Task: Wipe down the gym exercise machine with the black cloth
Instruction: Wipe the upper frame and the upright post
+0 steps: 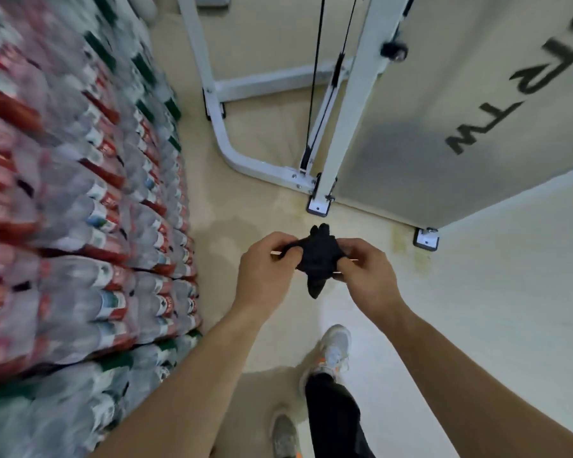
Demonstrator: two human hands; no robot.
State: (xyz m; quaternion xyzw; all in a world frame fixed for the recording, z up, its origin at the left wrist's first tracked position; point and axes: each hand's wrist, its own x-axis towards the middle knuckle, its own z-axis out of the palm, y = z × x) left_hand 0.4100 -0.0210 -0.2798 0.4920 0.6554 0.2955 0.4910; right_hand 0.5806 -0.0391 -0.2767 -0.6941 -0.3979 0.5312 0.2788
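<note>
A crumpled black cloth (317, 259) hangs between both hands at the middle of the view, above the beige floor. My left hand (265, 271) pinches its left edge and my right hand (366, 271) pinches its right edge. The gym machine (351, 94) stands just ahead: a white steel frame with black cables running down to its base, and a large grey side panel (444, 127) with black letters at the right. The cloth is clear of the machine.
A tall stack of shrink-wrapped water bottle packs (80, 193) fills the left side, close to my left arm. The machine's curved floor bar (245, 160) and black feet (318, 206) sit on the floor ahead. My shoes (331, 352) are below my hands.
</note>
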